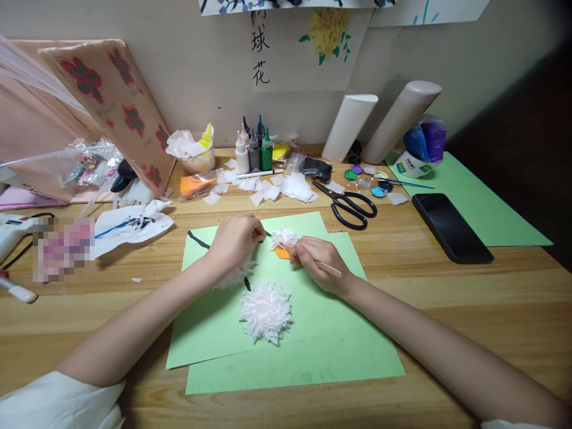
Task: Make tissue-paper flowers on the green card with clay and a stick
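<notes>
Two overlapping green sheets point(308, 357) lie on the wooden table. On the upper sheet, a large fluffy white paper flower point(267, 313) sits near a black line point(199, 240), and a smaller white flower point(285, 238) is farther up. A third flower is partly hidden under my left wrist. My left hand point(236, 238) is pinched at the black line beside the small flower; what its fingertips hold is too small to name. In my right hand point(318, 262) is a thin wooden stick point(329, 269), its tip at the orange piece point(282, 252) below the small flower.
Black scissors point(351, 205) and scattered white paper squares point(268, 190) lie beyond the sheets, with several paint bottles point(266, 152) behind. A black phone point(451, 227) is at the right, a glue gun point(15, 232) at the left.
</notes>
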{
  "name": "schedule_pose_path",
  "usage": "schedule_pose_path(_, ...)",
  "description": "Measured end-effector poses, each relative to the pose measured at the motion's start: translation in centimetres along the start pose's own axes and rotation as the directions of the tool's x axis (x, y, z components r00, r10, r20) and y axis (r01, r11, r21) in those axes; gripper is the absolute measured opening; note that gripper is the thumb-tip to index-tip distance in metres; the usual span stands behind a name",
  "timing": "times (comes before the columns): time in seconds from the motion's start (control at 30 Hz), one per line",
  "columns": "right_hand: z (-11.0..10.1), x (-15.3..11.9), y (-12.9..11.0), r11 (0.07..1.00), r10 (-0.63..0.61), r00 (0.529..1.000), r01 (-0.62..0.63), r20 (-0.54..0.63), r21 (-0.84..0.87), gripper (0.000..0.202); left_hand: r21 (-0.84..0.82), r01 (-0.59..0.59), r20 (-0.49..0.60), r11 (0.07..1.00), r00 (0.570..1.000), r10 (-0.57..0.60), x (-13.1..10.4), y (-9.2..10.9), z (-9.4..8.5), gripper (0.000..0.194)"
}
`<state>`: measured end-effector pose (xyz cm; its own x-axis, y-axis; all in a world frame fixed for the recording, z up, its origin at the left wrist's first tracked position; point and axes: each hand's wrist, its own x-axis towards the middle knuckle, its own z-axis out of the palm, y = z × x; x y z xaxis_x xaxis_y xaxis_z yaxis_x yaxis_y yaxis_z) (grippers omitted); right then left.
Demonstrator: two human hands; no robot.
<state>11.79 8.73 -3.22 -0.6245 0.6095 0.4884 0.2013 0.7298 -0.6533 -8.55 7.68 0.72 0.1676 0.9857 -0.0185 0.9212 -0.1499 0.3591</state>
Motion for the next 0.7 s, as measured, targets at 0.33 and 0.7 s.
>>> schedule_pose_path(0.33,0.28,0.08,0.16,0.998,0.061,0.998,-0.061,-0.001,0.003,0.037,-0.051,0.028,0.008,0.998,1.0,-0.028,0.2,-0.26,0.26,0.017)
schedule_pose_path(0.7,0.02,0.11,-0.11,1.0,-0.024,1.0,0.025,-0.013,0.015,0.039,-0.093,0.033,0.014,0.995,0.999,-0.031,0.36,-0.57,0.37,0.016)
